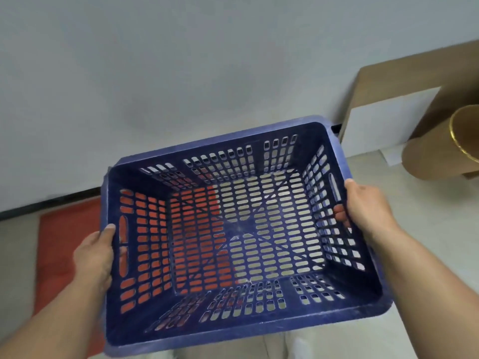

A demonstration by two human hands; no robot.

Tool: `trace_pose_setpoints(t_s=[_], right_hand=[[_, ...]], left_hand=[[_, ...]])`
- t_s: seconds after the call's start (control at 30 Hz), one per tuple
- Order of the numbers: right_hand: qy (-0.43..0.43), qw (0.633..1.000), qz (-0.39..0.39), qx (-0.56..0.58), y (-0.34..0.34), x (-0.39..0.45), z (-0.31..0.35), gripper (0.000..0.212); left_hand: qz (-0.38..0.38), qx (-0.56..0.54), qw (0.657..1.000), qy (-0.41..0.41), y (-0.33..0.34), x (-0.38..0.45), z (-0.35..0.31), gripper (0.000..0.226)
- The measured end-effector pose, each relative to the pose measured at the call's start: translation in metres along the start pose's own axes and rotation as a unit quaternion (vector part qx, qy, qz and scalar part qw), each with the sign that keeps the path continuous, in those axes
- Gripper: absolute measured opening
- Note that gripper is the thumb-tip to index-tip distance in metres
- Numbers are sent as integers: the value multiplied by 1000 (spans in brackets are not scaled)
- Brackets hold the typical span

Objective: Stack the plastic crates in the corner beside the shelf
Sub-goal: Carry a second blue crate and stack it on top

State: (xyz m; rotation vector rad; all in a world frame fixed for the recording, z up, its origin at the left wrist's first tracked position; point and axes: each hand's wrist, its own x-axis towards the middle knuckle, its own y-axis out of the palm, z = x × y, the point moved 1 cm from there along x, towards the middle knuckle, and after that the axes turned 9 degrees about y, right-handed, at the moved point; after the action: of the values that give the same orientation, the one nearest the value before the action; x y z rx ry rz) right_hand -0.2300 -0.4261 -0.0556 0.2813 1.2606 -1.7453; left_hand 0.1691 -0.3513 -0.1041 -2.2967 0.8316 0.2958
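Note:
A dark blue plastic crate [259, 330] with slotted walls and base fills the middle of the head view, held in the air with its open top towards me. My left hand [94, 257] grips its left wall at the handle slot. My right hand [363, 208] grips the right wall, fingers curled through the handle slot to the inside. The crate is empty. Below it on the left lies a red crate or mat [64, 242], seen beside the crate and through its slots; I cannot tell which it is.
A pale wall [181, 73] with a dark skirting strip stands ahead. At the right is a brown wooden shelf unit [388, 79] with a brown cardboard cylinder [435, 156] lying by it. The floor [427, 229] is light tile.

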Motion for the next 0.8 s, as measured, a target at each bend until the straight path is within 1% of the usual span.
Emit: trace_pose_setpoints(t_s=[0.23, 0.37, 0.47, 0.63, 0.73, 0.8], right_hand=[[-29, 999, 8, -35, 133, -51, 17, 39], [-33, 999, 15, -30, 205, -77, 26, 38], [-33, 999, 28, -21, 254, -91, 27, 38], [-33, 998, 60, -16, 321, -93, 29, 36], [-25, 997, 79, -7, 357, -79, 26, 33], [-25, 996, 83, -11, 378, -66, 21, 32]], left_hand=[[-21, -7, 1000, -7, -95, 100, 47, 38], [-30, -7, 1000, -3, -144, 153, 61, 26], [-42, 7, 999, 0, -171, 187, 70, 32], [-39, 3, 999, -27, -195, 251, 101, 43], [-38, 1, 999, -36, -196, 284, 126, 44], [-37, 0, 999, -36, -188, 299, 142, 40]])
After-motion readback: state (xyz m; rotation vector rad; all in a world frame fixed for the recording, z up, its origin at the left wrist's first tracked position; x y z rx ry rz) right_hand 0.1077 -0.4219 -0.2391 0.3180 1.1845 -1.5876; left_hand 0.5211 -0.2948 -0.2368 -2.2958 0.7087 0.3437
